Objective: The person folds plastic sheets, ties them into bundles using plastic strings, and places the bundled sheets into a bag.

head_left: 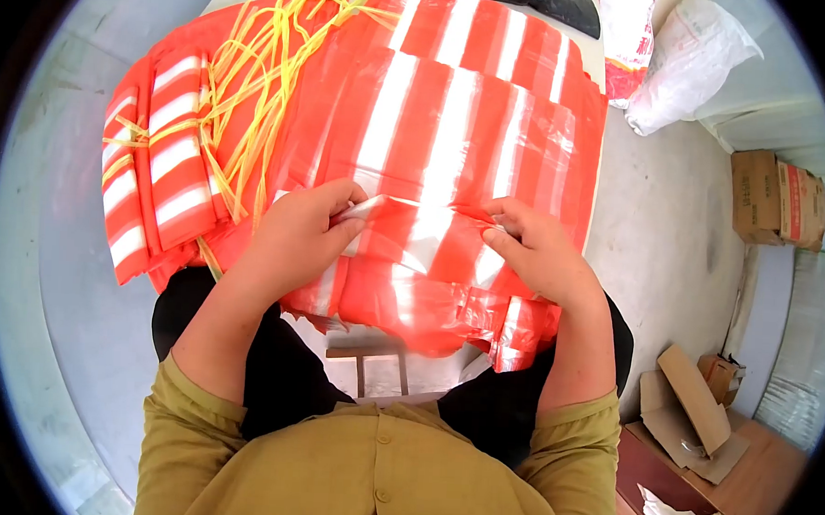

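Red-and-white striped plastic bags [456,103] lie in a flat, overlapping stack in front of me. My left hand [317,221] pinches the raised edge of the top striped plastic bag [414,230] between thumb and fingers. At the same fold, farther right, my right hand [533,244] grips the bag too. The plastic between my hands is creased and shiny, and its lower part hangs over the near edge toward my lap. Left of the stack, folded striped bundles [173,146] are tied with yellow strips. A loose bunch of yellow strips [263,85] lies beside them.
A black plastic item [543,5] rests at the far edge. White sacks [688,67] stand beyond the stack at the right. Cardboard boxes [774,200] sit against the right wall, and an opened carton [691,417] lies at the lower right.
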`<state>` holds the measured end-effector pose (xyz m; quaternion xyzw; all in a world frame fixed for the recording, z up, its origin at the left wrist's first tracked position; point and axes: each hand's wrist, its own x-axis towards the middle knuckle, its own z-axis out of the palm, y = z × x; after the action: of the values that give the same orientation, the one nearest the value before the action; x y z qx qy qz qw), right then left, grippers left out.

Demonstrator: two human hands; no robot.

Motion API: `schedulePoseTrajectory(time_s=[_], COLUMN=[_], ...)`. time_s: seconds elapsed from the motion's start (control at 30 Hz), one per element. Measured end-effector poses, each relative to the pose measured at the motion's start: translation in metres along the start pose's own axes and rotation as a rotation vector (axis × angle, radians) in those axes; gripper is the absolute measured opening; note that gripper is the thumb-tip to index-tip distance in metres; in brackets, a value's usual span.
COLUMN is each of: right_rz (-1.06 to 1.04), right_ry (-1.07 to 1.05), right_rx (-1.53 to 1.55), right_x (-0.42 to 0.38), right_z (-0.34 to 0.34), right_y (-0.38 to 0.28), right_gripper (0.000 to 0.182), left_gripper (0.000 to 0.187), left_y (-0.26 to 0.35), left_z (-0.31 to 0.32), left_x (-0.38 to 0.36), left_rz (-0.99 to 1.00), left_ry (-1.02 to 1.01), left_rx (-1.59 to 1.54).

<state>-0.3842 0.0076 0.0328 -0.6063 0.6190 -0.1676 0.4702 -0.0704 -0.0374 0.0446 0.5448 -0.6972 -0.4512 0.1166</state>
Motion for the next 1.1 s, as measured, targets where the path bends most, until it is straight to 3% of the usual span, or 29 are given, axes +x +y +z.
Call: schedulePoseTrajectory(time_s=[0.1, 0.2, 0.3, 0.5, 0.6, 0.7, 0.83, 0.93, 1.1], right_rz=[0.088, 0.037, 0.116, 0.085, 0.126, 0.011, -0.017, 0.000, -0.122], right_ry=[0.060, 0.133, 0.111, 0.339, 0.303, 0.267, 0.289, 0.231, 0.262], right_rx=[0.041, 0.031, 0.080, 0.148, 0.063, -0.036, -0.069, -0.119, -0.286], right_x=[-0.016, -0.036, -0.054, -0.054, -0.053, -0.054, -0.058, -0.063, -0.065], right_z=[-0.009, -0.016, -0.020, -0.008, -0.008, -0.010, -0.011, -0.017, -0.013], right_y=[-0.011, 0.009, 0.016, 0.036, 0.036, 0.039, 0.031, 0.014, 0.017], right_gripper=[0.051, 0.062, 0.060, 0.038, 0.027, 0.016, 0.023, 0.036, 0.049], left_gripper=[0.024, 0.024, 0.026, 0.026, 0.023, 0.021, 0.026, 0.043, 0.057], left_y=[0.000, -0.009, -0.009, -0.013, -0.008, -0.004, -0.019, -0.007, 0.006], left_z=[0.004, 0.013, 0.014, 0.012, 0.008, 0.006, 0.002, -0.010, -0.004], left_x=[0.002, 0.004, 0.007, 0.011, 0.011, 0.008, 0.003, -0.008, -0.015], left_rz=[-0.010, 0.041, -0.005, -0.038, -0.064, -0.047, 0.173, 0.250, 0.217], left_ry=[0.088, 0.202, 0.219, 0.221, 0.204, 0.214, 0.180, 0.017, 0.047], left_rx=[-0.030, -0.109, -0.120, -0.046, -0.014, 0.022, 0.049, 0.128, 0.256])
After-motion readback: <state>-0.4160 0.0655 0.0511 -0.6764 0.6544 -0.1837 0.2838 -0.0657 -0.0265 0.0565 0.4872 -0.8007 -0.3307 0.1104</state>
